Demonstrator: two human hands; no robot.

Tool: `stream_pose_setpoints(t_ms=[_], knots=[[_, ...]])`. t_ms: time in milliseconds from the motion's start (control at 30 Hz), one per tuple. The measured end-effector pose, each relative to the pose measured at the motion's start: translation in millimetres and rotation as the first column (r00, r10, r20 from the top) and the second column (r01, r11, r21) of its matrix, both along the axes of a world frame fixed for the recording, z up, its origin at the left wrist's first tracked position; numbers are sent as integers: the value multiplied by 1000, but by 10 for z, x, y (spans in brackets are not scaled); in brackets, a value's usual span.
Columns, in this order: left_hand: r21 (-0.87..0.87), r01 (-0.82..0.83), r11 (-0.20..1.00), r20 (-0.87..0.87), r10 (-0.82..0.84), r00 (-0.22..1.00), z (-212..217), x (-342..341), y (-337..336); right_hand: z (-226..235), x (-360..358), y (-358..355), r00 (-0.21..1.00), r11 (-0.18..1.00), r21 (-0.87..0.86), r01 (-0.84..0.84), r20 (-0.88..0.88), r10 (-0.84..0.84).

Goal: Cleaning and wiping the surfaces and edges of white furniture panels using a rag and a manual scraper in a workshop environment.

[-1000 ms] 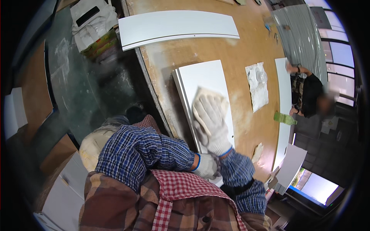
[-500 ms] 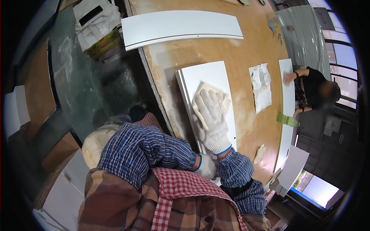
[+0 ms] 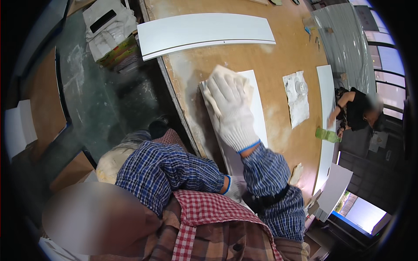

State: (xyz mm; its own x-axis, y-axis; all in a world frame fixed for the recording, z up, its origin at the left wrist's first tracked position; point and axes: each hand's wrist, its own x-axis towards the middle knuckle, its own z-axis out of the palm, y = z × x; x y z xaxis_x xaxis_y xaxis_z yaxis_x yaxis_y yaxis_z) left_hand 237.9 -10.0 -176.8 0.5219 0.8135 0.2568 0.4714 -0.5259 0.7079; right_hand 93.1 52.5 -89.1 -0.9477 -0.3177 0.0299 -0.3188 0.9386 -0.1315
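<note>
From my remote seat I look for containers first and find few. A clear plastic cup-like thing (image 3: 301, 87) sits on a crumpled white sheet (image 3: 296, 103) at the right of the wooden workbench (image 3: 283, 52); I cannot tell whether anything is in it. On the floor to the far left stands a bag or box with a colourful printed side (image 3: 116, 48), with white wrapping and a dark flat object on top; what is inside is hidden.

The right hand (image 3: 230, 108), in a white knit glove, lies flat with fingers (image 3: 217, 87) spread and stretched toward the far end of a white panel (image 3: 257, 117) that lies on the bench near its left edge. Under the fingers and palm is a pale sanding pad or cloth (image 3: 235, 76), pressed against the panel's far end; its edge shows just beyond the fingertips. The hand is open and pressing rather than gripping.

The left hand (image 3: 234, 189), also gloved, is mostly hidden behind the plaid sleeves at the near end of the panel; I cannot tell how its fingers stand or whether it holds anything.

A longer curved white panel (image 3: 204, 32) lies across the far bench, well apart. Another white board (image 3: 325, 122) runs along the right side, where another person (image 3: 355, 111) leans with a hand on it, near a green object (image 3: 327, 135).
</note>
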Motion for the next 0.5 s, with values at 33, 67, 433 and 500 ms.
stream_pose_setpoints(t_ms=[33, 67, 433, 500], knots=[[-68, -42, 997, 180, 54, 982, -14, -21, -39, 16, -79, -10, 1000, 1000, 20, 10, -5, -10], [-153, -84, 985, 345, 132, 929, -43, -44, -102, 11, -124, -38, 1000, 999, 31, 8, -11, -7], [-64, -1, 998, -15, 0, 1000, 247, -119, -44, -19, 572, 108, 999, 998, -66, -14, 30, 16], [-391, 88, 916, 47, -76, 996, 220, -51, 15, 49, 74, 35, 991, 989, -118, -84, -109, 71]])
